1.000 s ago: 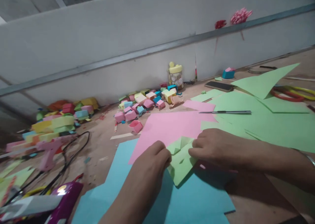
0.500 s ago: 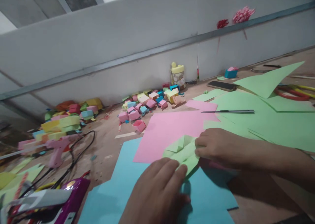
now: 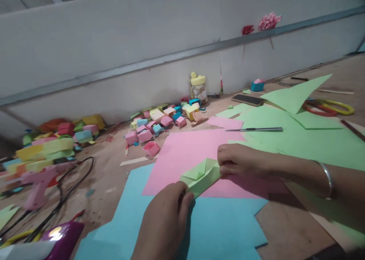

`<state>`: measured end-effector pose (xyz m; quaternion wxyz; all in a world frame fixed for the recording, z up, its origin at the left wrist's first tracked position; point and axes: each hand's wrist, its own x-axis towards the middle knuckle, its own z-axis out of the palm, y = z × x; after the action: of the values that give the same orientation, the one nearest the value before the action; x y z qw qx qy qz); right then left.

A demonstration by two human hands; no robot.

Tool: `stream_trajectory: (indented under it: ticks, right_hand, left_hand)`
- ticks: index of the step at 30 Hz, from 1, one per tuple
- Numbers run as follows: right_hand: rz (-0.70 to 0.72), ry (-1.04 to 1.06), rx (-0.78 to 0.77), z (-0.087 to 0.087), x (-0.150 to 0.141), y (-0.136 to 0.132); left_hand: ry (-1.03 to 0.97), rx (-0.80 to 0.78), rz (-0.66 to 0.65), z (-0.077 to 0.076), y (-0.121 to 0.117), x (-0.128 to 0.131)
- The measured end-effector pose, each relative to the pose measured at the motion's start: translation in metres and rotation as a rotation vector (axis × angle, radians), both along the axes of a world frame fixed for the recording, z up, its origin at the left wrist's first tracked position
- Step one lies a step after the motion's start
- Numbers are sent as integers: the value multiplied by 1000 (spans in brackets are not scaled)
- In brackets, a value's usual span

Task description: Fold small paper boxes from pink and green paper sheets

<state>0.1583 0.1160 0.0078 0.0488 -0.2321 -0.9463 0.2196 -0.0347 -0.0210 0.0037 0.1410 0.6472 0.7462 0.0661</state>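
A folded piece of light green paper [image 3: 202, 177] is held between both hands, its upper side showing a raised triangular fold. My left hand [image 3: 168, 210] pinches its near left end between thumb and fingers. At the far right end, my right hand [image 3: 235, 159] grips it with curled fingers; the fingertips are partly hidden. Under the hands lie a pink sheet [image 3: 185, 149] and a blue sheet [image 3: 219, 222] with notched edges. Just beyond the right hand, a craft knife [image 3: 253, 129] rests across the pink and green paper.
Small folded paper boxes [image 3: 167, 119] are heaped near the wall, with another pile [image 3: 54, 145] at left. A pink glue gun [image 3: 38, 184] and its cord lie there too. Green sheets [image 3: 308, 134], a phone [image 3: 247, 100] and scissors [image 3: 327, 107] are at right. A yellow-lidded jar [image 3: 199, 86] stands behind.
My left hand has gone from lying over the green paper with fingers extended to pinching its end. The paper is now folded narrower. The view has shifted slightly right.
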Motion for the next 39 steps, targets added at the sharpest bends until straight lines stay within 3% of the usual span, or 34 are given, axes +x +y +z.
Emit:
stream_trajectory:
  ticks: [6,16,20,23,27,30,35,39]
  right_hand:
    - [-90,-32,83,-4,4,-2]
    - [-22,-86,250,-8,0,-7]
    - [35,-94,293,-7,3,-6]
    - [59,-103,313,-3,6,-5]
    - [210,-31,553,0,3,-13]
    - [347,-8,619,-1,-3,-29]
    - [256,-130,691,-5,-6,-58]
    - [209,-243,767,-9,1,-63]
  left_hand:
    - [11,-18,39,5,3,5]
    - [25,-7,93,-1,-2,2]
    - [104,85,-29,-7,-9,0]
    - [136,184,-193,-10,-15,-2]
    - [215,173,-424,-12,-16,-1]
    - [319,137,-483,-11,-13,3]
    - [438,99,-522,-6,-16,6]
    - [490,102,-545,-10,-27,-7]
